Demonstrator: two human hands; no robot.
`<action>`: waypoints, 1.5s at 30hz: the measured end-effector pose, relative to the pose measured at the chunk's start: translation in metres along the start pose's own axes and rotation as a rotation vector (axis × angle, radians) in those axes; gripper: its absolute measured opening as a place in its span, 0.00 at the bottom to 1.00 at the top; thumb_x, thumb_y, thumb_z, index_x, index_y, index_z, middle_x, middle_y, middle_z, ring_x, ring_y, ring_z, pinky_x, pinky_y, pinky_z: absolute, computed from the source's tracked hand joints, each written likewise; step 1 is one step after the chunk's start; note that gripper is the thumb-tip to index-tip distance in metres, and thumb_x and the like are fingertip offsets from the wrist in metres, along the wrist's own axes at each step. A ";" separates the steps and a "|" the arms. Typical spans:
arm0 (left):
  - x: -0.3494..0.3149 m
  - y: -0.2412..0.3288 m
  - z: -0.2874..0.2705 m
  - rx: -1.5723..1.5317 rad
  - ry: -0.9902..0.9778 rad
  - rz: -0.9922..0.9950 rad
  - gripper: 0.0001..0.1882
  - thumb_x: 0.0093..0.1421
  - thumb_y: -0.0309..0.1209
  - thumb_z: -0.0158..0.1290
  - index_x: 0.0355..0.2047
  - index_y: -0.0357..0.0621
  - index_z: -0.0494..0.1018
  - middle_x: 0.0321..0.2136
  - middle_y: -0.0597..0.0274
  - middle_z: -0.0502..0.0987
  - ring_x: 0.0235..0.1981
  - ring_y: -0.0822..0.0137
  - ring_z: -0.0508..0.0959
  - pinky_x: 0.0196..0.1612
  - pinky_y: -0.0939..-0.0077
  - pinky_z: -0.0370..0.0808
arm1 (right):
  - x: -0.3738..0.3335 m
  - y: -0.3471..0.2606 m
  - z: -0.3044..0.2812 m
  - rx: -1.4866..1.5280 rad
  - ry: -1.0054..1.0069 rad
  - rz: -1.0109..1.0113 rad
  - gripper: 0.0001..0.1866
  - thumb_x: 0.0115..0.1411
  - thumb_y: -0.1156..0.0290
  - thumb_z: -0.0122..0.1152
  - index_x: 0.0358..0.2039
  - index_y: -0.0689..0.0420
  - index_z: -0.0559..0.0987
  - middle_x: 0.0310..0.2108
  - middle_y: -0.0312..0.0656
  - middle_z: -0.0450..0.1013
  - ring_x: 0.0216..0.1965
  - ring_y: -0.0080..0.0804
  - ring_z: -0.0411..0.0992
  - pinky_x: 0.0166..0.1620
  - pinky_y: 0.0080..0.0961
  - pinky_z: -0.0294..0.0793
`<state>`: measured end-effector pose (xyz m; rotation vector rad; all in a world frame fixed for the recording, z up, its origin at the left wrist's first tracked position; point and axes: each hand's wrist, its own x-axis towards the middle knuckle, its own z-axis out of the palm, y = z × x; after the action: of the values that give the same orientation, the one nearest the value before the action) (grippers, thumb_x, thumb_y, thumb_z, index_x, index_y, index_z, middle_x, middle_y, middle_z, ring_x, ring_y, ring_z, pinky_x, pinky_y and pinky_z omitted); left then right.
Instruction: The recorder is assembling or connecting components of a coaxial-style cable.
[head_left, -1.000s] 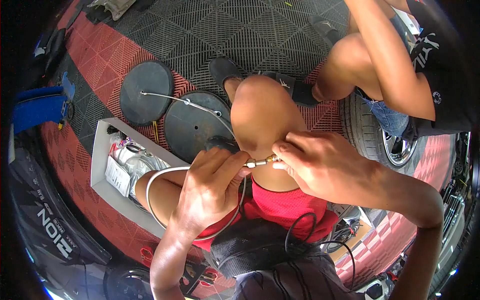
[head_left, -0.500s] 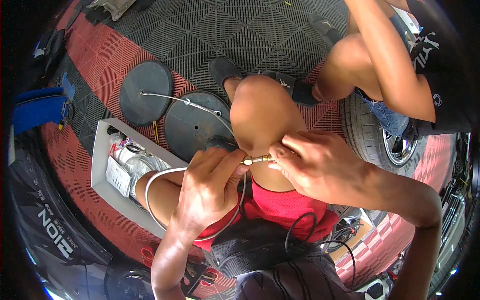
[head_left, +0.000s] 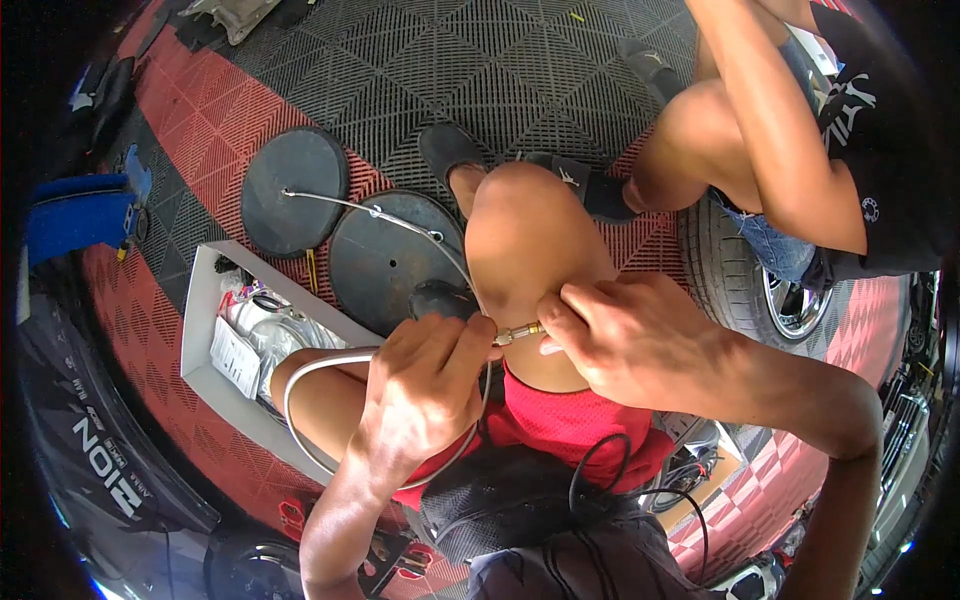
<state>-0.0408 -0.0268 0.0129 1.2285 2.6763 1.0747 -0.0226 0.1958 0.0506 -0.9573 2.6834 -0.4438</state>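
My left hand (head_left: pixel 422 378) is closed on the end of a light grey braided hose (head_left: pixel 291 405), close to its metal fitting (head_left: pixel 518 333). From this hand the hose loops round over my lap. At the fitting's other, brass-coloured end, my right hand (head_left: pixel 640 345) is closed in a pinch of thumb and fingers. The silver middle of the fitting shows between the two hands, just above my thigh. Fingertips hide both of its ends. Another run of grey line (head_left: pixel 335 200) with small metal fittings on it lies across two round dark discs (head_left: pixel 295 175).
A long white box (head_left: pixel 240 415) holding plastic-bagged parts and a paper stands left of my leg. At right, another person (head_left: pixel 720 130) sits by a wheel with a tyre (head_left: pixel 715 260). Black cables (head_left: pixel 690 465) lie in a carton at lower right. A blue metal part (head_left: pixel 80 215) stands far left.
Both hands stay on the fitting, which sits slightly lower in the picture. My right thumb and fingers have shifted on its brass end. The view has tilted a little.
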 end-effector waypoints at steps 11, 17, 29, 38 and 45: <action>0.007 0.003 -0.001 0.095 -0.033 0.019 0.15 0.42 0.16 0.58 0.33 0.35 0.72 0.20 0.58 0.71 0.21 0.58 0.75 0.24 0.66 0.72 | 0.007 0.011 0.004 0.516 0.024 0.127 0.11 0.59 0.70 0.59 0.28 0.67 0.77 0.25 0.57 0.75 0.26 0.53 0.76 0.33 0.41 0.77; 0.007 0.002 -0.002 0.160 -0.049 0.028 0.13 0.43 0.17 0.57 0.32 0.36 0.72 0.20 0.59 0.70 0.21 0.59 0.74 0.24 0.66 0.72 | 0.014 0.013 -0.001 0.586 -0.141 0.224 0.07 0.54 0.81 0.58 0.21 0.66 0.71 0.20 0.54 0.70 0.27 0.53 0.74 0.33 0.44 0.72; 0.004 0.006 -0.006 0.085 -0.039 -0.027 0.14 0.45 0.17 0.58 0.34 0.35 0.71 0.22 0.55 0.70 0.22 0.55 0.73 0.24 0.64 0.72 | 0.008 0.008 0.005 0.555 -0.033 0.164 0.12 0.60 0.70 0.58 0.27 0.69 0.75 0.26 0.59 0.75 0.31 0.55 0.76 0.36 0.46 0.75; 0.005 0.016 -0.009 0.018 -0.101 -0.103 0.11 0.52 0.20 0.57 0.36 0.35 0.72 0.27 0.51 0.72 0.28 0.51 0.72 0.33 0.60 0.71 | -0.003 0.004 -0.002 0.404 -0.051 0.136 0.09 0.58 0.72 0.59 0.30 0.68 0.75 0.26 0.55 0.74 0.29 0.49 0.77 0.34 0.41 0.77; 0.003 0.014 -0.006 -0.008 -0.063 -0.096 0.11 0.56 0.28 0.57 0.38 0.35 0.73 0.26 0.55 0.69 0.29 0.56 0.72 0.34 0.63 0.71 | -0.007 0.000 -0.002 0.260 -0.072 0.072 0.11 0.59 0.70 0.58 0.29 0.68 0.76 0.24 0.52 0.75 0.22 0.42 0.77 0.26 0.35 0.79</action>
<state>-0.0358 -0.0217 0.0262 1.1006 2.6509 1.0153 -0.0186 0.2010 0.0536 -0.7842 2.5076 -0.7083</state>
